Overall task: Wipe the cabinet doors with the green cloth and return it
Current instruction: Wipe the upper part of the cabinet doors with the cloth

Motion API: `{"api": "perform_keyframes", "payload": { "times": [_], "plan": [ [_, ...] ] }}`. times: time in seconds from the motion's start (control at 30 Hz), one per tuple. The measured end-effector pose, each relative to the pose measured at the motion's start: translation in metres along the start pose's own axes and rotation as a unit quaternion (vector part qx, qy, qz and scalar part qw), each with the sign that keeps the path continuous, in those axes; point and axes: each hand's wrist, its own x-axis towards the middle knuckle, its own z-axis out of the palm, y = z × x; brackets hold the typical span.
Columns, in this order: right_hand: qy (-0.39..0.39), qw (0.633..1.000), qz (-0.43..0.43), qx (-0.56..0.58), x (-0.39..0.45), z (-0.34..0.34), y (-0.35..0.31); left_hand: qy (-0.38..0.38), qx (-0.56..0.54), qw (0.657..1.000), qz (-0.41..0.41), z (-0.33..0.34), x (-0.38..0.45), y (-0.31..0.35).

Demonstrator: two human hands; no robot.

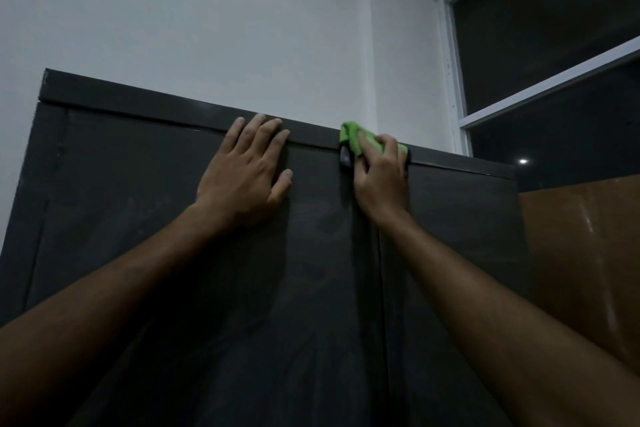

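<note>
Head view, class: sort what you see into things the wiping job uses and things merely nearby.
Job:
green cloth, gripped by right hand
cabinet doors
left hand, flat on the left door

Nearby:
white wall
window
brown panel

Pale wall (207, 17) behind and above, meeting a second wall in a corner at upper right. White-framed window (457, 107) on the right, panes dark, one small bright light spot (523, 161) reflected low in the glass. Brown glossy panel (581, 253) below the window, at the right edge.
</note>
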Motion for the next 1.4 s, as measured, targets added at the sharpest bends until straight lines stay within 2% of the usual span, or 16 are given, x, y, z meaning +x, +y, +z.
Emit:
{"api": "perform_keyframes", "payload": {
  "times": [0.07,0.17,0.23,0.33,0.4,0.43,0.57,0.63,0.77,0.8,0.93,1.07,1.17,1.23,1.27,1.4],
  "plan": [
    [0.003,1.0,0.004,0.008,0.011,0.007,-0.015,0.002,0.003,1.0,0.002,0.0,0.0,0.001],
    [-0.037,0.992,-0.122,0.011,-0.017,0.014,-0.025,0.011,0.006,1.0,0.003,0.001,-0.001,0.0],
    [-0.042,0.985,-0.165,0.0,-0.035,0.009,-0.004,0.012,0.007,1.0,0.009,0.002,0.0,-0.002],
    [-0.01,0.997,-0.082,-0.01,-0.012,0.0,0.022,0.013,0.014,1.0,0.007,0.004,0.0,-0.002],
    [0.023,1.0,0.0,-0.003,0.013,0.003,0.017,0.009,0.024,1.0,0.006,0.004,0.0,0.0],
    [0.024,1.0,0.009,0.008,0.017,0.006,0.008,0.008,0.028,1.0,0.005,0.004,0.0,0.001],
    [-0.022,0.987,-0.158,0.001,-0.021,0.014,-0.003,-0.001,0.036,0.999,0.005,0.003,0.0,0.0],
    [-0.023,0.982,-0.188,-0.015,-0.031,0.006,0.016,-0.009,0.039,0.999,0.009,0.002,0.001,0.0],
    [0.046,0.999,0.017,-0.011,0.013,0.008,0.006,-0.006,0.037,0.999,0.001,0.001,0.001,0.002],
    [0.05,0.998,0.036,-0.01,0.02,0.012,-0.01,-0.001,0.031,1.0,0.002,0.001,0.001,0.002],
    [0.011,0.992,-0.122,0.022,-0.009,0.03,-0.064,0.019,-0.028,0.999,-0.001,0.0,-0.001,0.0],
    [-0.026,0.983,-0.184,0.007,-0.034,0.012,-0.03,0.03,-0.069,0.997,0.017,-0.001,-0.005,-0.002],
    [-0.001,0.995,-0.097,-0.017,-0.009,0.002,-0.009,0.025,-0.062,0.998,0.011,0.0,-0.004,-0.001],
    [0.015,1.0,-0.009,0.001,0.007,0.005,-0.023,0.016,-0.034,0.999,0.013,0.001,-0.003,-0.001],
    [0.011,1.0,-0.009,0.012,0.007,0.008,-0.033,0.015,-0.028,0.999,0.015,0.002,-0.003,-0.001],
    [-0.061,0.982,-0.176,0.023,-0.026,0.006,-0.028,0.025,-0.016,0.999,0.021,0.004,-0.003,-0.003]
  ]
}}
